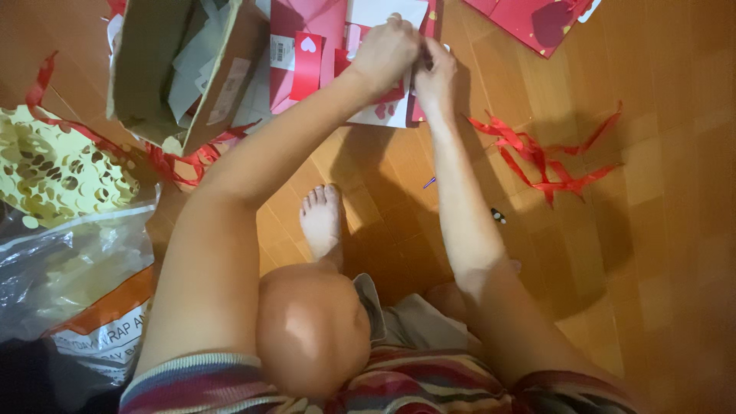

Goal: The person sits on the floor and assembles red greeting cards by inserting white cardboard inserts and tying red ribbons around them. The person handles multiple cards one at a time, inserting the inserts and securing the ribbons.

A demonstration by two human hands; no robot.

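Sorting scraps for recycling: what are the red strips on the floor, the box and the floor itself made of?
Red strips: probably satin ribbon, thin, curling, faintly glossy. Box: brown cardboard, matte, with folded flaps. Floor: wood parquet blocks, varnished-looking.

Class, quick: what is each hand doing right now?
Left hand: fingers closed, pinching the pink and white card.
Right hand: fingers closed on the same card.
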